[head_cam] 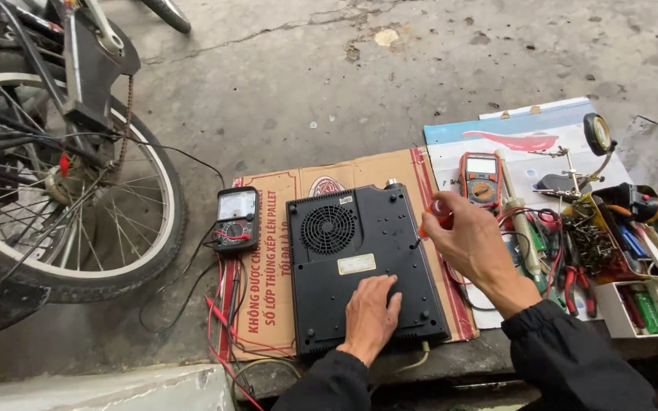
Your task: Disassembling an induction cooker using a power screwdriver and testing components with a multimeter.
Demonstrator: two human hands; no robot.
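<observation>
White label [356, 264] beside left hand [371, 313]

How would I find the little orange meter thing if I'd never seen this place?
Start at the big black box lying on the cardboard. Just right of it, past the right hand, lies the orange meter. The other meter, left of the box, is black.
</observation>
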